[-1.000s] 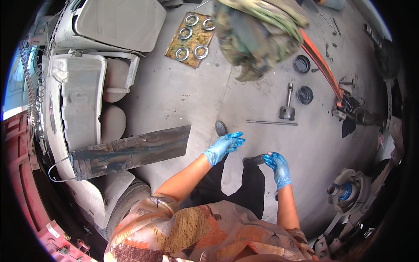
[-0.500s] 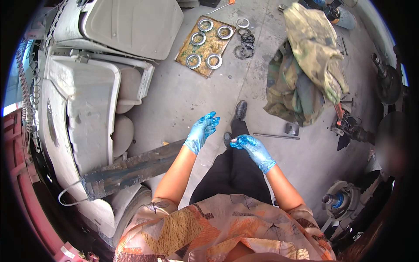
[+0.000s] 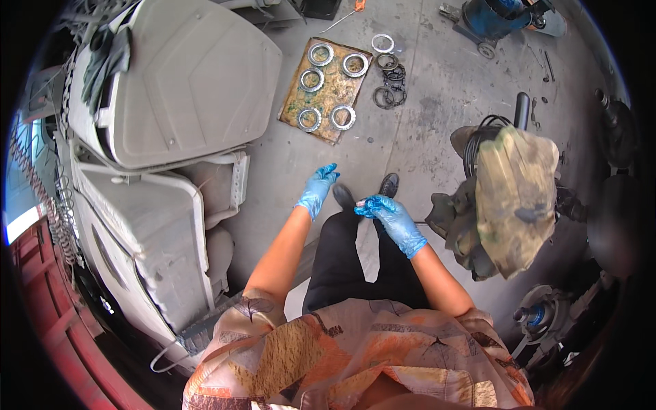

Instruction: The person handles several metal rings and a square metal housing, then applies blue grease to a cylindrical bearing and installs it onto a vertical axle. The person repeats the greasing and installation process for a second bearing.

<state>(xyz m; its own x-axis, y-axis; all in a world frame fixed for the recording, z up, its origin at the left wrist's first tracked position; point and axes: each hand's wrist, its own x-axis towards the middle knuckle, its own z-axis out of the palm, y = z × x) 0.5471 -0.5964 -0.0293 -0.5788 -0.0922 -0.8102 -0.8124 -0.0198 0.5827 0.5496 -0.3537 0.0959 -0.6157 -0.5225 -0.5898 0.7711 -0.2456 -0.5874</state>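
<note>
My left hand [image 3: 317,191], in a blue disposable glove smeared with dark grease, is held out over the floor. Its fingers are stretched out and nothing is in them. My right hand [image 3: 391,220], gloved the same way, is closed in front of my legs, thumb and fingers together. A small pale-pinkish spot shows at its fingertips; I cannot make out whether it is a held thing or bare skin. Ahead of both hands lies a stained board [image 3: 326,102] bearing several toothed metal rings [image 3: 342,117]. Neither hand touches them.
Beside the board lie a bright ring [image 3: 383,44] and several dark rings [image 3: 384,97]. A person in camouflage clothing [image 3: 517,201] bends at my right. Pale vehicle panels [image 3: 195,82] stand at left, a blue wheeled container [image 3: 493,20] at far right, a hub [image 3: 536,314] at near right.
I have moved forward: the board and vehicle panels sit lower in view, and my feet have changed position. The person in camouflage is nearer. My hands keep about the same pose.
</note>
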